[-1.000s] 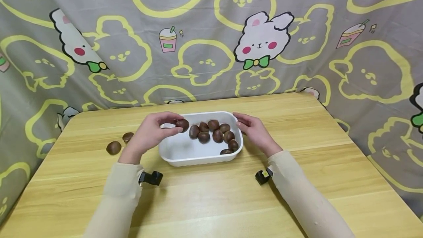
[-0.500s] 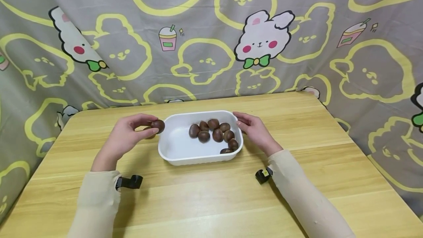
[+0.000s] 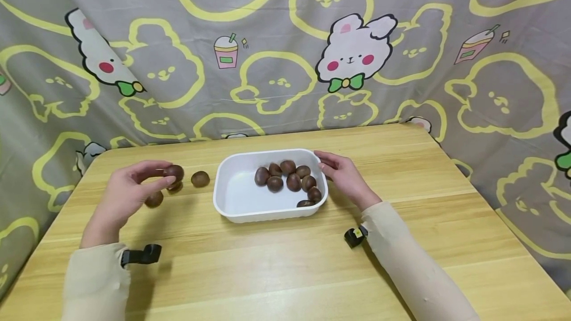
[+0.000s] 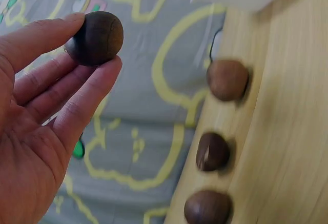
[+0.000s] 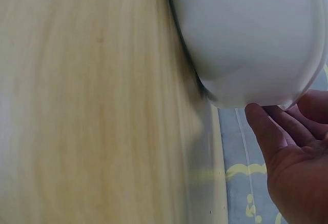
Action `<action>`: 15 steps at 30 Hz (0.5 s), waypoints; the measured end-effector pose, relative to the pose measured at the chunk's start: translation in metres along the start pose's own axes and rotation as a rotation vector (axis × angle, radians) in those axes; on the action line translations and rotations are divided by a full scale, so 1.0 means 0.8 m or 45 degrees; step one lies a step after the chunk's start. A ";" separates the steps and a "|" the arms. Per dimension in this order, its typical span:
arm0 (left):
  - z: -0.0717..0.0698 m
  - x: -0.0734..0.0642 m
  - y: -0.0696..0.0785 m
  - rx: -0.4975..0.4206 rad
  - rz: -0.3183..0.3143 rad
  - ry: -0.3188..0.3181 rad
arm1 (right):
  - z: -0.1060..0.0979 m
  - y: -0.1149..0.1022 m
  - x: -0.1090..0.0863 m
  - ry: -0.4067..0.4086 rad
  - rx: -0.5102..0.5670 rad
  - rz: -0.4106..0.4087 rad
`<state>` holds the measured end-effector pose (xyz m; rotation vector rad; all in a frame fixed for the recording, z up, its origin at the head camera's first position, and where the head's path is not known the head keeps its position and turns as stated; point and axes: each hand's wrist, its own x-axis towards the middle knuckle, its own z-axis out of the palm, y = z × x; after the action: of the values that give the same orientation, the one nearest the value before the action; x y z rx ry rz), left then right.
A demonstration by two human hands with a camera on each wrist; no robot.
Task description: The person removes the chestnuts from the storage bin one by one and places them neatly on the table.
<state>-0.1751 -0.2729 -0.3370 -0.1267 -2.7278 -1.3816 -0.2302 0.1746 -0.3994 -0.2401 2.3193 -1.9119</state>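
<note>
Head view: the left hand [image 3: 127, 189] pinches a smooth, round, dark-brown chestnut [image 3: 174, 173], left of a white, rounded-rectangular plastic tray [image 3: 241, 201] lying lengthwise left-to-right. Left wrist: three loose brown chestnuts [image 4: 212, 151] dot the wood-grained tabletop [image 4: 292, 131] nearby. Right wrist: the right hand [image 5: 297, 172] touches the tray's rounded end, fingers loosely extended.

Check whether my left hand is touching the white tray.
Apart. The head view shows tabletop and a loose chestnut between the left hand and the tray.

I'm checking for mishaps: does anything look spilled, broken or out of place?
Nothing plainly stands out. The tray sits flat on the table, with chestnuts inside. Three loose chestnuts lie beside it; one shows a pale mark, perhaps just glare.
</note>
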 end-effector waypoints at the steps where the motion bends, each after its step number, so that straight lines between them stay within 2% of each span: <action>1: -0.005 -0.002 -0.004 0.008 -0.008 0.015 | 0.000 0.000 0.000 0.000 -0.002 0.003; 5: -0.022 -0.009 -0.022 0.033 -0.023 0.043 | -0.001 0.001 0.001 0.000 -0.004 0.008; 9: -0.036 -0.013 -0.038 -0.006 -0.039 0.048 | -0.001 0.003 0.001 -0.001 -0.003 0.010; 12: -0.044 -0.017 -0.047 -0.045 -0.046 0.053 | -0.001 0.004 0.002 0.000 -0.003 0.011; 15: -0.051 -0.020 -0.053 -0.023 -0.065 0.064 | -0.001 0.004 0.002 0.003 -0.003 0.010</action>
<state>-0.1626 -0.3312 -0.3484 -0.0233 -2.6959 -1.4023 -0.2322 0.1752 -0.4025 -0.2284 2.3208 -1.9070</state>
